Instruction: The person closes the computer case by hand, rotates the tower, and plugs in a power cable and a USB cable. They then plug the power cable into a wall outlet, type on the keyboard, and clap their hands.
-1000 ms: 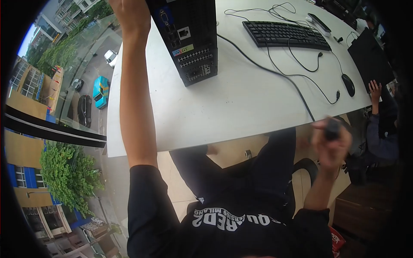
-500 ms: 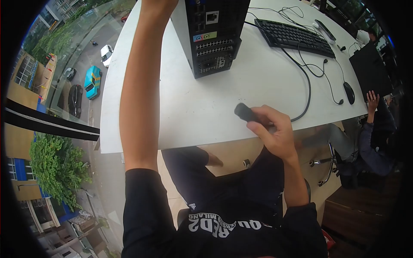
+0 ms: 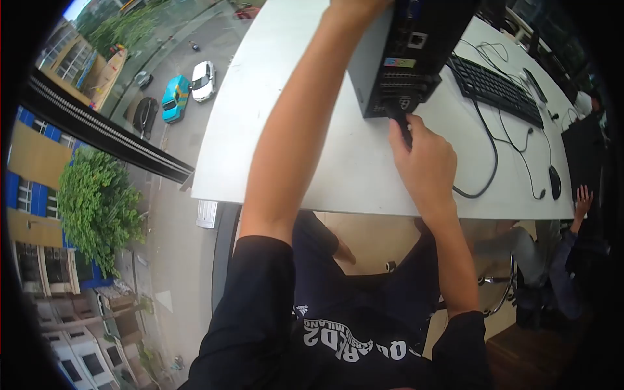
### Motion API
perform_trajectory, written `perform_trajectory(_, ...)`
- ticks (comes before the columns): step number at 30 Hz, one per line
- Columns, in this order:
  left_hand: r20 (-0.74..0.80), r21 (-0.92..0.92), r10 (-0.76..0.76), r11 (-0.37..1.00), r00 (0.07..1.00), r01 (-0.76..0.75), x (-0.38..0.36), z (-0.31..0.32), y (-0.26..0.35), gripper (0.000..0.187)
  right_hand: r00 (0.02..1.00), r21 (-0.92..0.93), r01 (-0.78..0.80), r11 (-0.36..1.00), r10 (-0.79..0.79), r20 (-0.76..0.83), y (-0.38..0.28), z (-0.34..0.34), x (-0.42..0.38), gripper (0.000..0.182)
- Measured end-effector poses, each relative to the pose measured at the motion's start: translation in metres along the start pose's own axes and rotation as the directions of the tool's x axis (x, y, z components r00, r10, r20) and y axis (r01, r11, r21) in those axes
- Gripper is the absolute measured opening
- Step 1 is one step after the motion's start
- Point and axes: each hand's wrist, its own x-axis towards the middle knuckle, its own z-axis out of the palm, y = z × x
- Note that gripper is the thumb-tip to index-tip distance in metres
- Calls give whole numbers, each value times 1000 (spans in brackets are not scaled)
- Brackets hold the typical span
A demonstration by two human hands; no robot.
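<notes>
A black computer tower (image 3: 429, 62) stands on the white desk with its port side facing me. My right hand (image 3: 426, 156) is closed on a black power cord plug (image 3: 402, 127), whose head is right at the power socket low on the tower's back. The cord (image 3: 495, 153) curves over the desk to the right of that hand. At the top edge of the view, my left hand (image 3: 361, 8) is beside the upper part of the tower, its fingers cut off by the frame.
On the right of the desk (image 3: 286, 182) lie a black keyboard (image 3: 497, 88), a mouse (image 3: 554, 182) and loose thin cables. Farther right, another person's hand (image 3: 583, 200) is beside a dark panel (image 3: 585, 153). A window on the left overlooks a street with cars.
My right hand has moved forward, bringing the plug from over the desk's front part up to the tower's socket. The whole view has shifted and turned, with the tower now farther right.
</notes>
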Motion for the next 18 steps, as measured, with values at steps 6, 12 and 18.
perform_trajectory(6, -19, 64, 77, 995, 997, -76, 4, -1, 2, 42, 998, 6, -30, 1000, 31, -53, 0, 10, -3, 30)
perform_trajectory(12, -28, 14, 32, 999, 999, -32, 0, 1, 2, 43, 995, -109, -43, 993, 52, 87, -11, -3, 14, 34)
perform_trajectory(18, -25, 37, 30, 999, 999, -29, 0, 0, 2, 43, 988, -130, -53, 990, 70, 138, -14, -5, 16, 35)
